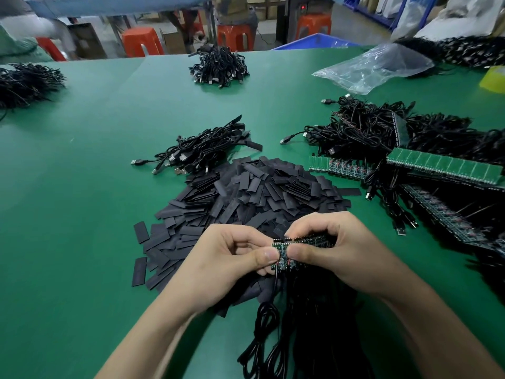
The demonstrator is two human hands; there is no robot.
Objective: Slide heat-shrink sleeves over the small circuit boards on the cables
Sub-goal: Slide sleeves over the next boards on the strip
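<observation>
Step in hand, by the grip: separating one board for sleeving. The left hand (235, 253) pinches the end circuit board (282, 255) between thumb and curled fingers. The right hand (328, 247) pinches the adjoining strip of boards (311, 238). Both are just above the pile of heat-shrink sleeves (246, 192), with the cables (269, 321) hanging below. Next: snap the board free, then pick up a sleeve.

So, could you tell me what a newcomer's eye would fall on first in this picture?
First come the hands, low in the middle: the left hand and right hand both pinch a strip of small boards. Just behind them a big heap of black sleeves lies on the green table. To the right sprawls a tangle of cables with green board panels.
</observation>
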